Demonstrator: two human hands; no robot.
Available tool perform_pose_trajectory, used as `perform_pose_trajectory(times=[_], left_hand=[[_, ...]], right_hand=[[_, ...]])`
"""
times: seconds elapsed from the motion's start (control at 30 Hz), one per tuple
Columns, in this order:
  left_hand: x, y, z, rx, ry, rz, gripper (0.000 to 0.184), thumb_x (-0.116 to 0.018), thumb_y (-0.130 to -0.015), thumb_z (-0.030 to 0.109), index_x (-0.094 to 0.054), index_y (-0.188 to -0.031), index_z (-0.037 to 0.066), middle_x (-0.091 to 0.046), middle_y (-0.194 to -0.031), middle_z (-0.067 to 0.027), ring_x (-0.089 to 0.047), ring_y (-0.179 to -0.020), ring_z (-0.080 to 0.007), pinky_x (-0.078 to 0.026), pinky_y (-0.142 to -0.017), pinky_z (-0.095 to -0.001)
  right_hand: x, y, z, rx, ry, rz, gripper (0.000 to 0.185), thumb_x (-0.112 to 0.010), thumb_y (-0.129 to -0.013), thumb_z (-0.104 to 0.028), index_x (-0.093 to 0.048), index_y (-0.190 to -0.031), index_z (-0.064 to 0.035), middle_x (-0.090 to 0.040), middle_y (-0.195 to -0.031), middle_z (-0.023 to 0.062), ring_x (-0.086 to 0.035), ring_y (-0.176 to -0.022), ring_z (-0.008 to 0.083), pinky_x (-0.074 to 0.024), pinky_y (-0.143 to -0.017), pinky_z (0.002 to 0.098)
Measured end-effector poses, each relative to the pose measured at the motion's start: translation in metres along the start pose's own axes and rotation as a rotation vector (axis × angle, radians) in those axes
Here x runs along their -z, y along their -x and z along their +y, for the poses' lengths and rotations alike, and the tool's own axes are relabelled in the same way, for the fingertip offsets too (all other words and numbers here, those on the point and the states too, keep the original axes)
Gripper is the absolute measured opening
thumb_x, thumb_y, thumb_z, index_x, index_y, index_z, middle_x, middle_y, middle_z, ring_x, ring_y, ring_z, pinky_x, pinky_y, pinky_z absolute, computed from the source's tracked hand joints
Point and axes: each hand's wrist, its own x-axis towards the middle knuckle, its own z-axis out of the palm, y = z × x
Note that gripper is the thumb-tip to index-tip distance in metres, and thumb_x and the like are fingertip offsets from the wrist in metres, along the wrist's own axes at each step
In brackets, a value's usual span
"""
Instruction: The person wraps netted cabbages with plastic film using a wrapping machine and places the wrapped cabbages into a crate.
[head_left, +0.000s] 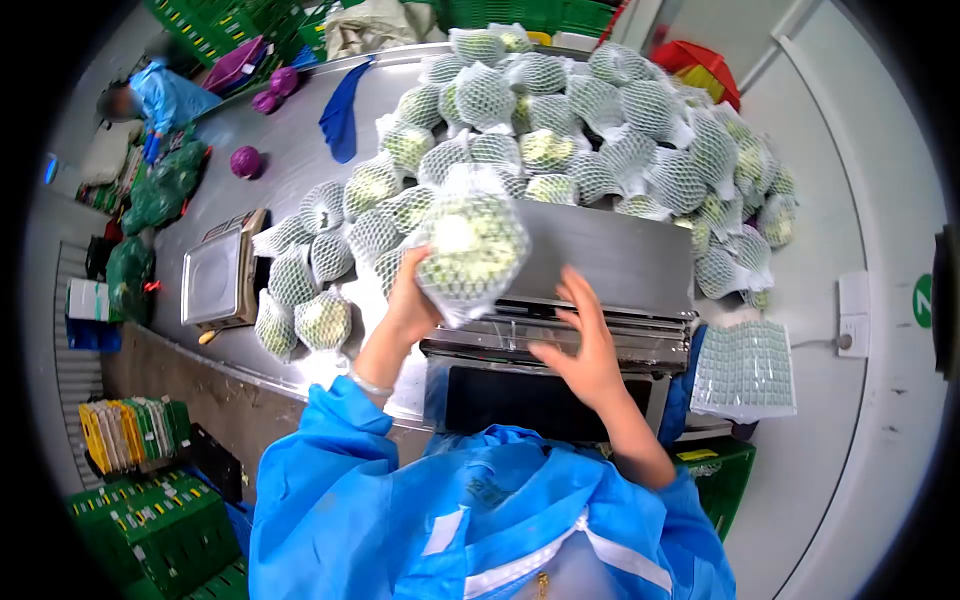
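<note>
A pale green vegetable in a white foam net (470, 250) is gripped by my left hand (412, 300), raised over the near edge of the steel table. To its right my right hand (585, 345) is spread and holds nothing, above the front of a wrapping machine (610, 255) with a flat grey top. Behind the machine lies a large heap of similar netted vegetables (590, 100). More netted ones (323, 320) lie at the left, near the table's front edge.
A weighing scale (213, 278) stands left on the table (300, 120), with a blue cloth (345, 108) and purple cabbages (245, 162) beyond. A co-worker in blue (170, 95) is at the far left. Green crates (165, 530) stand lower left; a sheet of labels (745, 368) is at right.
</note>
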Motion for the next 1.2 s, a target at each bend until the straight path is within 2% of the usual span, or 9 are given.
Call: perform_pose_trajectory(times=[0.1,0.3,0.47,0.63,0.77,0.87,1.03,1.1,1.2], left_hand=[[-0.066,-0.027,-0.033,0.221,-0.287,0.052,0.068,-0.046,-0.094,0.054,-0.044,-0.142,0.006,-0.055,-0.136,-0.0108,-0.056,-0.120,-0.0249,-0.043,-0.101,-0.0386],[-0.057,-0.084,-0.102,-0.525,-1.282,0.087,0.054,-0.057,-0.096,0.040,-0.050,-0.131,-0.001,-0.058,-0.126,-0.0167,-0.060,-0.102,-0.0217,-0.048,-0.086,-0.0331],[-0.058,-0.044,-0.079,-0.585,-1.015,0.231,0.033,-0.064,-0.093,0.027,-0.063,-0.118,0.005,-0.060,-0.109,-0.0128,-0.061,-0.083,-0.0235,-0.050,-0.073,-0.0351],[0.014,0.025,-0.051,-0.655,-1.606,0.672,0.022,-0.075,-0.081,0.022,-0.071,-0.083,0.000,-0.067,-0.081,-0.0121,-0.060,-0.072,-0.0282,-0.046,-0.066,-0.0392],[0.005,0.022,-0.118,-0.682,-1.886,0.457,0.026,-0.078,-0.076,0.028,-0.070,-0.075,0.003,-0.064,-0.078,-0.0112,-0.057,-0.078,-0.0318,-0.042,-0.072,-0.0437],[0.010,0.007,-0.121,-0.589,-1.745,0.354,0.018,-0.072,-0.082,0.019,-0.066,-0.082,0.002,-0.062,-0.077,-0.0123,-0.057,-0.076,-0.0312,-0.043,-0.071,-0.0400],[-0.030,0.049,-0.012,0.083,-0.975,-0.277,0.021,-0.059,-0.096,0.021,-0.053,-0.082,0.007,-0.066,-0.078,-0.0109,-0.065,-0.078,-0.0242,-0.049,-0.076,-0.0377],[-0.064,0.046,0.015,-0.143,-0.607,-0.513,0.019,-0.055,-0.099,0.022,-0.050,-0.084,0.010,-0.068,-0.091,-0.0166,-0.066,-0.089,-0.0284,-0.050,-0.082,-0.0403],[-0.114,-0.012,-0.007,-0.495,-0.292,-0.163,0.024,-0.051,-0.101,0.027,-0.049,-0.084,0.010,-0.066,-0.105,-0.0166,-0.063,-0.100,-0.0284,-0.048,-0.086,-0.0415]], right_hand=[[0.013,-0.036,0.023,0.013,0.080,0.168,0.096,-0.080,-0.076,-0.012,-0.023,-0.152,-0.0069,-0.036,-0.147,0.0202,-0.044,-0.132,0.0292,-0.0443,-0.104,0.0436],[0.064,-0.020,0.084,-0.231,-0.063,0.173,0.087,-0.079,-0.079,-0.013,-0.028,-0.149,-0.0024,-0.045,-0.140,0.0223,-0.054,-0.122,0.0286,-0.0526,-0.094,0.0355],[0.104,0.021,0.077,-0.130,0.250,0.182,0.086,-0.077,-0.081,-0.028,-0.031,-0.149,-0.0068,-0.044,-0.144,0.0199,-0.054,-0.121,0.0330,-0.0462,-0.098,0.0404],[0.148,0.096,0.098,-0.302,0.797,0.474,0.044,-0.078,-0.078,-0.032,-0.065,-0.106,-0.0008,-0.059,-0.111,0.0133,-0.054,-0.107,0.0321,-0.0428,-0.093,0.0439],[0.106,0.088,0.113,-0.333,1.099,0.333,0.034,-0.072,-0.081,-0.037,-0.069,-0.089,-0.0031,-0.061,-0.094,0.0094,-0.054,-0.100,0.0300,-0.0390,-0.086,0.0445],[0.103,0.079,0.139,-0.157,0.844,0.320,0.020,-0.066,-0.087,-0.021,-0.064,-0.084,-0.0013,-0.064,-0.088,0.0110,-0.060,-0.086,0.0332,-0.0430,-0.080,0.0438],[0.166,0.095,0.058,-0.421,-0.521,-0.046,0.013,-0.057,-0.095,-0.013,-0.056,-0.086,-0.0042,-0.061,-0.072,0.0094,-0.059,-0.068,0.0168,-0.0470,-0.061,0.0313],[0.174,0.077,0.035,-0.037,-0.893,0.000,0.008,-0.054,-0.096,-0.015,-0.054,-0.098,-0.0072,-0.059,-0.072,0.0127,-0.055,-0.066,0.0218,-0.0442,-0.064,0.0365],[0.160,0.002,0.028,0.139,-0.686,0.406,0.013,-0.051,-0.099,-0.015,-0.056,-0.106,-0.0059,-0.067,-0.105,0.0206,-0.062,-0.097,0.0274,-0.0468,-0.088,0.0422]])
